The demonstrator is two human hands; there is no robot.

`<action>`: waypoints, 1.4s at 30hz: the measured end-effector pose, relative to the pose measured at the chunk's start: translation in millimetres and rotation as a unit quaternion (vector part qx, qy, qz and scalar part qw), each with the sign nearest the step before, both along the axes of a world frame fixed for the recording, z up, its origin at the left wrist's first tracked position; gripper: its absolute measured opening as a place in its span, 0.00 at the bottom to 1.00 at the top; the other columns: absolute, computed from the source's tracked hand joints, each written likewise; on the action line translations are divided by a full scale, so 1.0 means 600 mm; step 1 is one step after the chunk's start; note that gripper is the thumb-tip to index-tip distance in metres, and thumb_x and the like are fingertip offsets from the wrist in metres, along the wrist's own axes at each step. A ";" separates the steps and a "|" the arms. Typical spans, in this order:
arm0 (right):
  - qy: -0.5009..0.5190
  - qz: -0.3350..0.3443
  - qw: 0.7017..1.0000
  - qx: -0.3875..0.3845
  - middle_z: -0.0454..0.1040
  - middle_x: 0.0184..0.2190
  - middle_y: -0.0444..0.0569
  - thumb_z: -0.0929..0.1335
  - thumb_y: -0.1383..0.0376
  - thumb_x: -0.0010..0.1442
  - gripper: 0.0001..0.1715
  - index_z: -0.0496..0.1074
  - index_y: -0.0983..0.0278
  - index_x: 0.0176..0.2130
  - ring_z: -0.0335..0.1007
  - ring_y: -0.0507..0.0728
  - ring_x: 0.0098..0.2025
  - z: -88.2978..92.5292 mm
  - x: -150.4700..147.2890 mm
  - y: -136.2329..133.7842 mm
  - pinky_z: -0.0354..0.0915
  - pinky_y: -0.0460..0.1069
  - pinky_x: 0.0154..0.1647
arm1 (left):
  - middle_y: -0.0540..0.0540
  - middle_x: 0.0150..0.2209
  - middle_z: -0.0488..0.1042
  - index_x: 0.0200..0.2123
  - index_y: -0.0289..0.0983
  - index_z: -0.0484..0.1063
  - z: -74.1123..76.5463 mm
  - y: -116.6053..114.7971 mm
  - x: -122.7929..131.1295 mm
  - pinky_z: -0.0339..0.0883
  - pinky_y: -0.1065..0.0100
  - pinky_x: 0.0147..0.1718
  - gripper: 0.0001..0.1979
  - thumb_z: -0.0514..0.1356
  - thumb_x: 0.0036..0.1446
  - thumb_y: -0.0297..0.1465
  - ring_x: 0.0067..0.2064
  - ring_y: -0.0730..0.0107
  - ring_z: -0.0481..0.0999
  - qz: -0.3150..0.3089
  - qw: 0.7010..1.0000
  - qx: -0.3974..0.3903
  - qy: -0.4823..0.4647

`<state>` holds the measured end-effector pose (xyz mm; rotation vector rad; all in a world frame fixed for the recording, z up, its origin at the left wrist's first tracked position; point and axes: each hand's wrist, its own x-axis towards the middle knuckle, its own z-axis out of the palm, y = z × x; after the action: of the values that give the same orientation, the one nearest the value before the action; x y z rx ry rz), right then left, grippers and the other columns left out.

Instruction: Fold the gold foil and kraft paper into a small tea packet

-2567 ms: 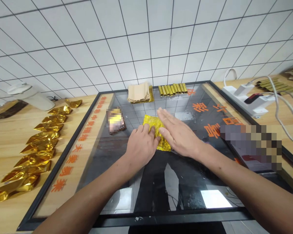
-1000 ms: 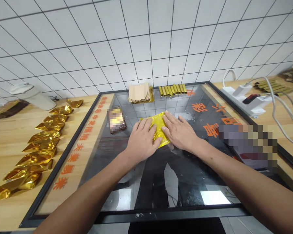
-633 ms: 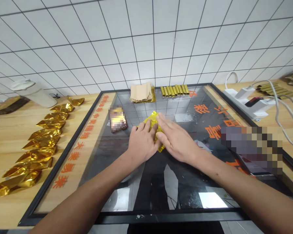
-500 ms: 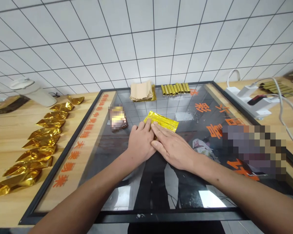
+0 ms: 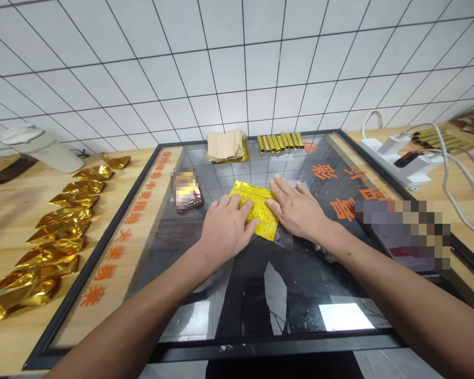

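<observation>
A sheet of shiny gold foil paper [image 5: 262, 220] with an embossed pattern lies on the glass panel [image 5: 174, 252] in front of me. Fingers spread, my left hand [image 5: 227, 223] rests on the sheet's left side, its thumb and fingertips over the foil. On the other side, my right hand [image 5: 298, 208] lies flat, with its thumb touching the right edge and its fingers reaching past it onto the glass. Farther back are a stack of tan paper sheets [image 5: 224, 146] and a row of rolled gold paper tubes [image 5: 280, 142].
Folded gold foil pieces [image 5: 65, 218] line the wooden table at left, near a pale lidded cup [image 5: 43, 147]. A blurred small pack [image 5: 189, 200] lies on the glass. At right are a white power strip [image 5: 395, 160] with cables and a pixelated object [image 5: 403, 237].
My hands have moved apart from their overlapped position at the sheet's near side. The right hand has shifted right and forward, uncovering more of the gold foil. The view has tilted slightly.
</observation>
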<state>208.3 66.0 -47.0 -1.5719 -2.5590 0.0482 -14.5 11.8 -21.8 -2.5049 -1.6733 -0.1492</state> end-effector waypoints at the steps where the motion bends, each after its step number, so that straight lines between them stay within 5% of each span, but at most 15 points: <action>1: -0.001 -0.015 1.000 0.004 0.49 0.81 0.65 0.52 0.53 0.79 0.41 0.56 0.74 0.78 0.49 0.68 0.81 0.000 0.005 0.004 0.47 0.71 0.80 | 0.33 0.61 0.76 0.61 0.38 0.77 -0.001 0.001 -0.002 0.69 0.45 0.56 0.22 0.56 0.74 0.43 0.59 0.42 0.75 -0.014 1.000 0.004 -0.009; 4: 0.036 -0.032 0.998 0.027 0.51 0.80 0.67 0.53 0.53 0.79 0.41 0.56 0.75 0.78 0.50 0.69 0.81 0.008 0.013 0.008 0.49 0.71 0.79 | 0.35 0.74 0.66 0.66 0.37 0.73 -0.010 0.007 -0.007 0.61 0.45 0.70 0.24 0.56 0.74 0.42 0.73 0.44 0.65 -0.078 0.996 -0.002 -0.053; 7: 0.121 0.028 0.991 0.040 0.51 0.80 0.65 0.53 0.52 0.80 0.40 0.54 0.72 0.79 0.49 0.67 0.81 0.027 -0.004 -0.014 0.53 0.67 0.79 | 0.35 0.77 0.61 0.72 0.36 0.66 -0.024 0.010 -0.006 0.53 0.45 0.76 0.29 0.53 0.77 0.44 0.78 0.48 0.58 -0.089 0.992 -0.033 -0.082; 13: 0.189 0.148 0.969 -0.062 0.55 0.80 0.59 0.54 0.47 0.80 0.42 0.51 0.67 0.81 0.51 0.63 0.81 0.031 -0.050 -0.076 0.55 0.64 0.80 | 0.32 0.76 0.63 0.73 0.31 0.65 -0.031 0.002 0.011 0.64 0.46 0.70 0.29 0.53 0.75 0.37 0.76 0.44 0.63 -0.005 0.998 -0.028 -0.052; 18: 0.099 0.113 0.988 -0.028 0.54 0.79 0.63 0.53 0.52 0.81 0.40 0.58 0.72 0.78 0.49 0.64 0.81 0.007 -0.025 -0.035 0.50 0.65 0.81 | 0.30 0.75 0.64 0.72 0.31 0.68 -0.024 -0.001 0.012 0.68 0.42 0.65 0.30 0.51 0.77 0.43 0.73 0.39 0.66 -0.001 1.000 -0.010 -0.029; 25: 0.047 0.053 0.997 0.003 0.50 0.80 0.66 0.53 0.55 0.80 0.39 0.58 0.76 0.77 0.53 0.67 0.80 0.000 0.002 0.005 0.52 0.65 0.79 | 0.33 0.74 0.66 0.69 0.38 0.73 -0.014 0.017 -0.021 0.61 0.44 0.71 0.25 0.51 0.78 0.39 0.73 0.45 0.67 -0.081 0.996 -0.030 -0.038; 30: 0.143 0.042 0.988 0.026 0.52 0.80 0.64 0.53 0.54 0.80 0.40 0.54 0.72 0.79 0.49 0.65 0.82 0.027 -0.004 -0.013 0.53 0.66 0.80 | 0.33 0.76 0.63 0.71 0.36 0.70 -0.022 0.010 -0.011 0.59 0.43 0.72 0.29 0.54 0.76 0.45 0.76 0.44 0.62 -0.060 0.996 -0.034 -0.061; 34: 0.187 0.141 0.972 0.015 0.48 0.81 0.60 0.54 0.50 0.81 0.41 0.53 0.70 0.80 0.43 0.62 0.83 0.049 -0.038 -0.057 0.49 0.64 0.82 | 0.35 0.72 0.69 0.69 0.37 0.71 -0.024 -0.001 0.010 0.67 0.45 0.64 0.26 0.52 0.77 0.43 0.70 0.43 0.69 -0.024 0.998 -0.008 -0.058; 38: 0.193 0.176 0.961 -0.094 0.44 0.82 0.58 0.54 0.45 0.80 0.45 0.47 0.69 0.81 0.39 0.61 0.83 0.041 -0.066 -0.090 0.48 0.62 0.82 | 0.35 0.64 0.78 0.64 0.37 0.75 -0.021 -0.005 0.018 0.69 0.46 0.59 0.22 0.57 0.73 0.39 0.64 0.42 0.74 -0.017 0.998 -0.031 -0.045; 42: 0.169 0.145 0.970 -0.099 0.44 0.82 0.61 0.53 0.44 0.80 0.47 0.47 0.73 0.81 0.38 0.62 0.83 0.023 -0.058 -0.078 0.44 0.62 0.83 | 0.33 0.71 0.70 0.69 0.34 0.70 -0.027 -0.006 0.016 0.65 0.45 0.65 0.26 0.54 0.74 0.37 0.70 0.42 0.69 -0.017 0.999 -0.012 -0.040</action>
<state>173.3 19.1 -33.4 -1.1085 -2.5383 0.5667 -5.1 8.0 -38.3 -2.5793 -1.6709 -0.2362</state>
